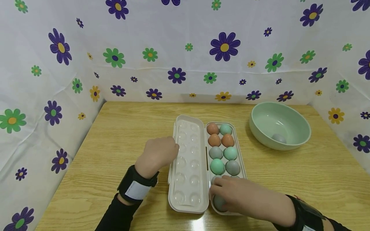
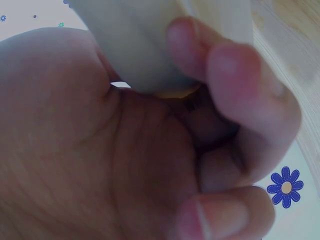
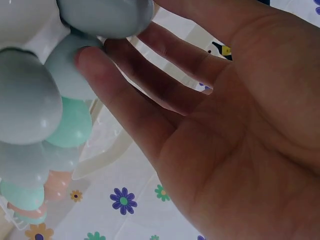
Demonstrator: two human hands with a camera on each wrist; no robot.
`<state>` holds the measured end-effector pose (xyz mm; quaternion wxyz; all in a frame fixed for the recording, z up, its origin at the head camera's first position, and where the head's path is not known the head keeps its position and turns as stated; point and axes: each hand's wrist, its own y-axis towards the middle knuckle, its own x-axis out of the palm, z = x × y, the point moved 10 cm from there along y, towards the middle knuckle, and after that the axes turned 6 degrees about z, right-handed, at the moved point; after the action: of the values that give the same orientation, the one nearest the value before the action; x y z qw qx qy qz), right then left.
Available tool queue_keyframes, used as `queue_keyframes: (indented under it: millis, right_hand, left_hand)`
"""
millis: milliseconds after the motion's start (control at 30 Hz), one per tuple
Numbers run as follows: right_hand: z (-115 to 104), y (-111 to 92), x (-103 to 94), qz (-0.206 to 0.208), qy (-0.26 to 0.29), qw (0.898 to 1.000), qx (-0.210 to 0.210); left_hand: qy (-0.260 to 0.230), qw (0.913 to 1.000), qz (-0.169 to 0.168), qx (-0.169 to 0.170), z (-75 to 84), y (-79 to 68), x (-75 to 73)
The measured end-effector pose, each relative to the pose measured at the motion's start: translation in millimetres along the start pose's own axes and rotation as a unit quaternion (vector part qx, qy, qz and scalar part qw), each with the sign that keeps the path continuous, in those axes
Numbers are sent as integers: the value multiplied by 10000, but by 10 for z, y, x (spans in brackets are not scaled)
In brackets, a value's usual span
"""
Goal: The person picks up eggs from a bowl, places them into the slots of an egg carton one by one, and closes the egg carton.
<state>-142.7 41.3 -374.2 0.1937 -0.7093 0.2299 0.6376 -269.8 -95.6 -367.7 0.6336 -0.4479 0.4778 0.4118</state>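
An opened white plastic egg carton stands lengthwise on the table, its lid [image 1: 188,192] folded out to the left. My left hand [image 1: 162,152] grips the lid's left edge; in the left wrist view the fingers [image 2: 250,95] curl around the pale plastic. The tray [image 1: 242,171] on the right holds two columns of eggs in brown, mint green and grey. Over its near end, my right hand [image 1: 240,194] pinches a grey egg [image 3: 107,17] between thumb and fingers. In the head view this grey egg [image 1: 219,203] sits low at the near left slot, and the hand hides the neighbouring slots.
A light green bowl [image 1: 260,136] stands at the back right of the wooden table [image 1: 115,128], with one grey egg [image 1: 279,138] inside. Flower-patterned white cloth [image 1: 173,38] hangs behind the table and along both sides.
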Motion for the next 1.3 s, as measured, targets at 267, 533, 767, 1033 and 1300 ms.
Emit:
queue_keyframes:
  millis: [267, 533, 767, 1033, 1300]
  right_hand:
    - [146, 30, -126, 48, 565, 9978, 329]
    - [315, 86, -206, 121, 302, 9986, 410]
    - [604, 107, -253, -15, 591, 9946, 858]
    - [992, 59, -361, 17, 961, 9868, 1302]
    - [1311, 51, -361, -78, 1127, 9789, 1703]
  left_hand:
    - [-4, 10000, -41, 1, -5, 4, 8]
    - [72, 9999, -71, 42, 7, 21, 9]
    - [53, 10000, -20, 59, 13, 5, 6]
    - [33, 10000, 7, 85, 16, -7, 5]
    - [-11, 10000, -89, 21, 3, -5, 21]
